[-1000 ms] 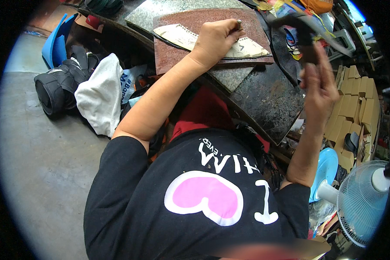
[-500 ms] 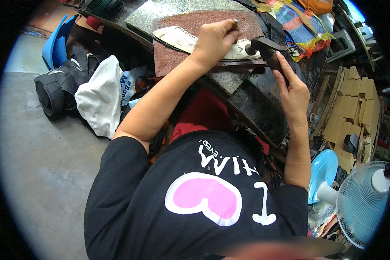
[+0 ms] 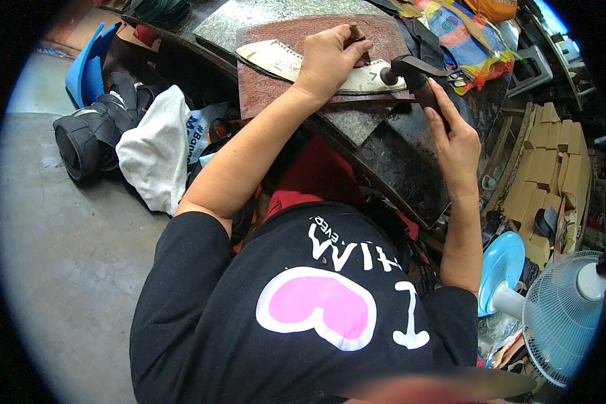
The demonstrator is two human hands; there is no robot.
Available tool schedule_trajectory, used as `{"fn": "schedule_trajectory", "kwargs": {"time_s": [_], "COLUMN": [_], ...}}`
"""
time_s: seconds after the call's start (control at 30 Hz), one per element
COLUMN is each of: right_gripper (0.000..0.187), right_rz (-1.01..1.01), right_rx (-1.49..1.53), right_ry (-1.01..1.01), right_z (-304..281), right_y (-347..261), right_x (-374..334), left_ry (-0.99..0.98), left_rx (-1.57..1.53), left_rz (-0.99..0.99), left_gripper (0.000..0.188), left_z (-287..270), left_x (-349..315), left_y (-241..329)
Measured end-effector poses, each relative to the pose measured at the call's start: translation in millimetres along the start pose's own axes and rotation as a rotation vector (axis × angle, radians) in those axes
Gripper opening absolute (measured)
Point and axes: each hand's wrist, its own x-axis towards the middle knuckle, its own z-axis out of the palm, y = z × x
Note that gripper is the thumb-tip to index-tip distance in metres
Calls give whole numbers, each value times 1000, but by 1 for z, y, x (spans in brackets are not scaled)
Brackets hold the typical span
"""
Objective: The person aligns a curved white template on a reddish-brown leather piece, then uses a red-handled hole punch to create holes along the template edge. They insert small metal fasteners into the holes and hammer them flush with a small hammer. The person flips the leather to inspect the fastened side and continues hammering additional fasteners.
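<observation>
My left hand [image 3: 326, 60] is closed around a short punch-like metal tool [image 3: 357, 31], whose top sticks out above the fingers. It is held over the upper edge of a curved white pattern piece [image 3: 276, 58] with small marks or holes along that edge. A dark layer shows beneath the piece. Both lie on a reddish-brown mat [image 3: 254, 94]. In my right hand [image 3: 456, 145] is a hammer [image 3: 417, 86] with a dark handle. Its round face hovers beside the right end of the white piece, apart from the punch.
A pale stone slab [image 3: 222, 25] lies under the mat on the dark worktable [image 3: 404, 158]. Colourful woven bags [image 3: 458, 40] sit at the far right. Left of the table are a white cloth [image 3: 156, 148] and black bundles [image 3: 81, 145]. A fan [image 3: 562, 316] stands at lower right.
My left hand has shifted slightly left and away from me, and the punch's top now shows more, tilted. The hammer has barely moved.
</observation>
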Motion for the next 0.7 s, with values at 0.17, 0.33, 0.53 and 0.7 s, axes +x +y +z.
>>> {"fn": "schedule_trajectory", "kwargs": {"time_s": [0.17, 0.33, 0.53, 0.7], "right_gripper": [43, 42, 42, 43], "right_rz": [-124, -309, -76, -68], "right_rx": [317, 540, 114, -123], "right_ry": [164, 367, 119, 26], "right_z": [-39, -49, -16, 0], "right_y": [-19, -27, -2, 2], "right_x": [16, 19, 12, 2], "left_ry": [26, -5, 68, 37], "left_rx": [244, 332, 267, 178], "left_rz": [383, 572, 497, 242], "left_gripper": [20, 18, 15, 17], "left_z": [3, 9, 10, 4], "left_x": [1, 4, -3, 0], "left_y": [5, 7, 8, 1]}}
